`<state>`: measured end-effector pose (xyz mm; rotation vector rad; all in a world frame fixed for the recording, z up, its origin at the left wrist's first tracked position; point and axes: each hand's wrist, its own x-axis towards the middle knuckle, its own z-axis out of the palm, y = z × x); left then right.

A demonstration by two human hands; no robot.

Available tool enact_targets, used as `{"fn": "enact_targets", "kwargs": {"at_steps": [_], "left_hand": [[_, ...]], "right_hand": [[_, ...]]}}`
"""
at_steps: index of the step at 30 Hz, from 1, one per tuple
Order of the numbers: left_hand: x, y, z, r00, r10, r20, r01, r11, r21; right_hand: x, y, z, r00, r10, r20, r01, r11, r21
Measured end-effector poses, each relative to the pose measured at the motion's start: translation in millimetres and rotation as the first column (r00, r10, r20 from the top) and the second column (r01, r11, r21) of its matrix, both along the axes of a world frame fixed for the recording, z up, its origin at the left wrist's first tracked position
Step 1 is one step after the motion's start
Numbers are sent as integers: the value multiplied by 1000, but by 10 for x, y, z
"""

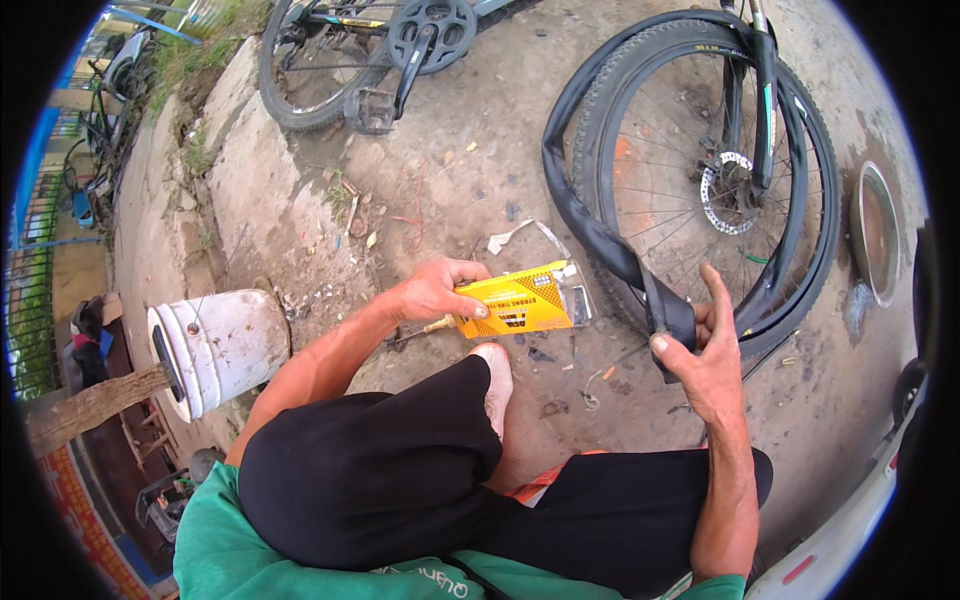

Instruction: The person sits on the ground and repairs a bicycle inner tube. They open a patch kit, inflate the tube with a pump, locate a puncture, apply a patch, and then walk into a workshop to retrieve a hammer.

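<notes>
My left hand (440,291) is closed round a flat yellow-and-black packet (515,303), thumb on its printed front. The packet's right end looks clear, with small dark contents I cannot make out. Below that hand shows a thin tool with a yellowish handle (438,325); whether the hand touches it I cannot tell. A flattened stretch of black inner tube (668,308) is gripped in my right hand (710,350), between the thumb and the curled fingers, while the index finger points outward. The tube runs up and loops round the outside of a bicycle wheel (590,170).
Another wheel (285,95) with a crankset (430,35) lies at the top. A white bucket (235,340) stands on the left beside a wooden post (100,405). A metal basin (876,235) is at the far right. Scraps litter the concrete ground.
</notes>
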<state>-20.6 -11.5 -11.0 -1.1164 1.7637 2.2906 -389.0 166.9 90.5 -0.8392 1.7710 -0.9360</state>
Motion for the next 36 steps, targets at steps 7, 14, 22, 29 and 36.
{"fn": "enact_targets", "kwargs": {"at_steps": [7,14,22,29,36], "left_hand": [[-320,153,201,977,-190,-94,199,974,105],[-281,303,9,956,228,-187,-116,873,474],[-246,456,-114,866,500,19,-417,700,580],[-199,517,-75,791,608,-68,-412,612,675],[-195,530,30,787,605,-121,-374,624,686]], "right_hand": [[214,-44,-95,938,333,99,-344,928,141],[235,19,-232,924,274,268,-326,930,172],[267,31,-253,937,128,325,-185,971,153],[285,51,-284,942,146,302,-216,952,217],[298,50,-280,938,196,286,-262,941,214]]}}
